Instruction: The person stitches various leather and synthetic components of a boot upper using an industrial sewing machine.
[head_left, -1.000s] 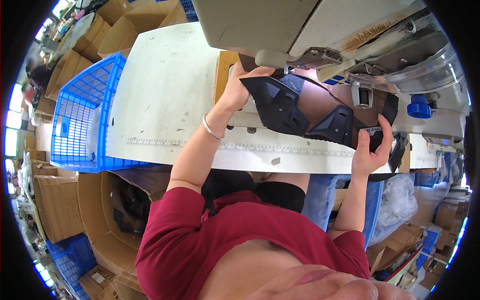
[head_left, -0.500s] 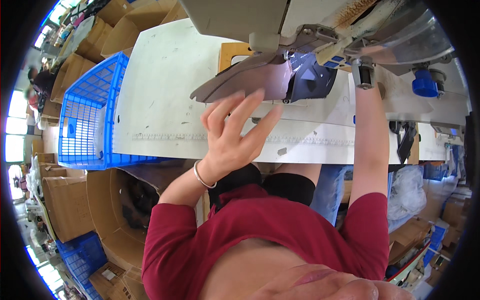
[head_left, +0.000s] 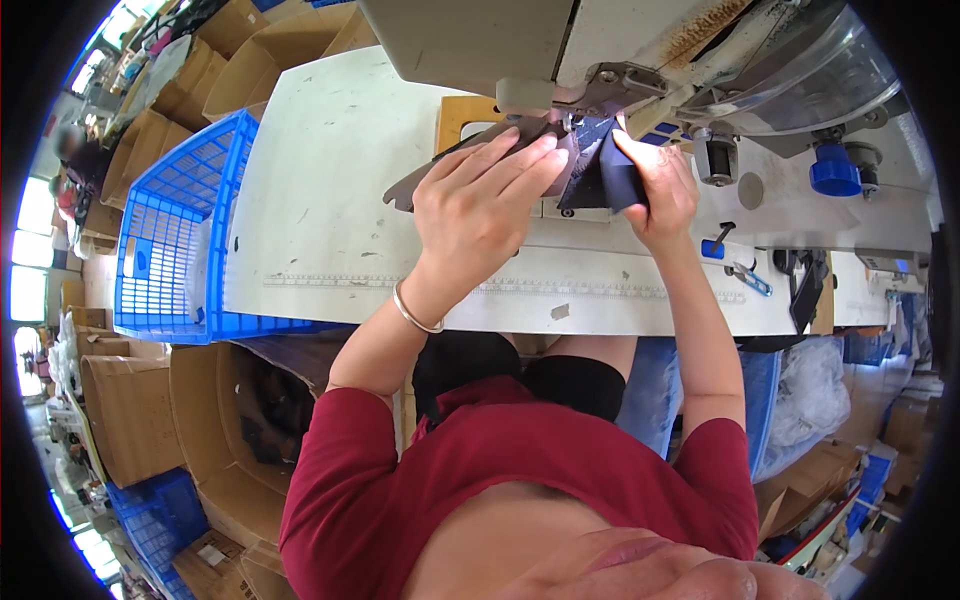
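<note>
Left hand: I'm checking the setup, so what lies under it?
Under the left hand lies a dark flat piece, its edge showing at left. The covered part is hidden.

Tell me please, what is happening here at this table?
A person in a red top sits at a sewing machine on a white table. The left hand lies flat on a dark piece, pressing it down near the needle. The right hand pinches the right edge of the same piece. A blue basket stands at the left end of the table, and cardboard boxes are on the floor beside it.
</note>
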